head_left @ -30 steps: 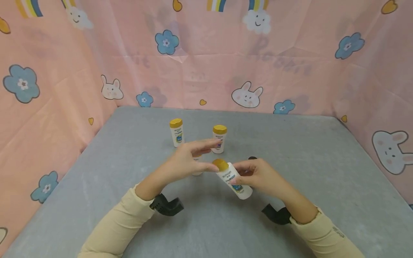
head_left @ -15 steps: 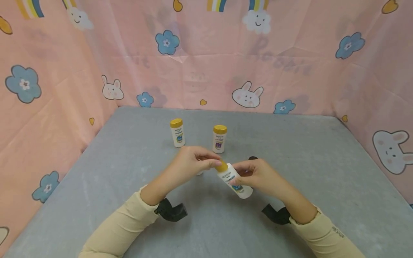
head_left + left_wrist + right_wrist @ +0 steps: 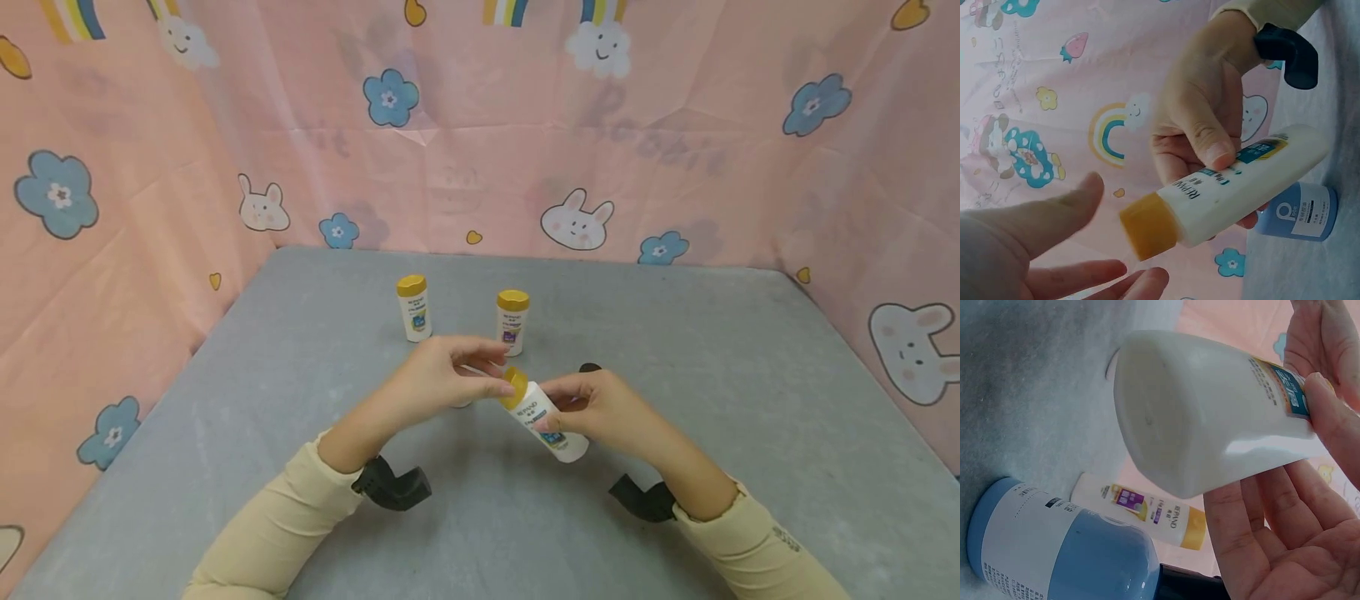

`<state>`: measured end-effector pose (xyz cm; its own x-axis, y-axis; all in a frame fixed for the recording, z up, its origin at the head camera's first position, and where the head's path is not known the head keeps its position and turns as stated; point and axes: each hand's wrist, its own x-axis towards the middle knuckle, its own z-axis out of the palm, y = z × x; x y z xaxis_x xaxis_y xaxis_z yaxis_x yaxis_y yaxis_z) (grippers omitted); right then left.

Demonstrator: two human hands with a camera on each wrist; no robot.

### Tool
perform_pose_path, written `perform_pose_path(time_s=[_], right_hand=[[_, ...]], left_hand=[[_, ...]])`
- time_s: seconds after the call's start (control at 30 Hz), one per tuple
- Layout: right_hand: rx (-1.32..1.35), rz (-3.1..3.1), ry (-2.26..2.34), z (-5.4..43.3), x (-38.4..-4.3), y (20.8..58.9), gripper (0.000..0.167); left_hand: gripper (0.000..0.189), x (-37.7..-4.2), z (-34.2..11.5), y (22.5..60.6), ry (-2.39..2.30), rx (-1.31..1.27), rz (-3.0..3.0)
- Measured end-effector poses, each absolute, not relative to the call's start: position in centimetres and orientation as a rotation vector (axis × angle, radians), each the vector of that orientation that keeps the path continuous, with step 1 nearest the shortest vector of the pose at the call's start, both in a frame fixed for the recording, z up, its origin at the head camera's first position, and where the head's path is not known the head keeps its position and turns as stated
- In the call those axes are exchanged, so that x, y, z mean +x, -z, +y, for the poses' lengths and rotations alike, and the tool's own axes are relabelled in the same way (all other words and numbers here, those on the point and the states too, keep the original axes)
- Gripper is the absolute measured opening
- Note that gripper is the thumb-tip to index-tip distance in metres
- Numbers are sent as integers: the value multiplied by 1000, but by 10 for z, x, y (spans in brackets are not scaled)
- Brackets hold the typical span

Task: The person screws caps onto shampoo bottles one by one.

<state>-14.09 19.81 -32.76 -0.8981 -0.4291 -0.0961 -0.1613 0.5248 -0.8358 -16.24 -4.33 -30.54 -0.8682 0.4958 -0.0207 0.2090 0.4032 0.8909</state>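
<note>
My right hand (image 3: 603,410) holds a white bottle (image 3: 534,403) with a gold cap (image 3: 514,388), tilted so that the cap points up and left in the head view. Its thumb lies over the label and its fingers are behind the bottle. Around the cap, my left hand (image 3: 427,379) has its thumb and fingers spread; in the left wrist view its fingers (image 3: 1079,272) are apart from the cap. Behind the right hand stands a blue bottle (image 3: 1100,550) with a black top, mostly hidden in the head view.
Two more white gold-capped bottles stand upright farther back, one at left (image 3: 416,312) and one near the middle (image 3: 513,320). The base of another white object (image 3: 462,405) shows beneath the left hand. Pink printed cloth (image 3: 450,167) surrounds the grey table (image 3: 712,350).
My left hand came to the cap and pinched it half a second ago; now its thumb and fingers have parted again. The right hand and its bottle have hardly moved.
</note>
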Motion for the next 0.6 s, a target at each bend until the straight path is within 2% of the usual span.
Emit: perform_pose_path(time_s=[0.2,0.6], right_hand=[[-496,2465,1315,199,-140,328,40],[-507,2356,1372,201,-141,327,43]], left_hand=[[31,-161,-39,307,-1358,751,2499],[36,-160,-42,306,-1491,941,2303]])
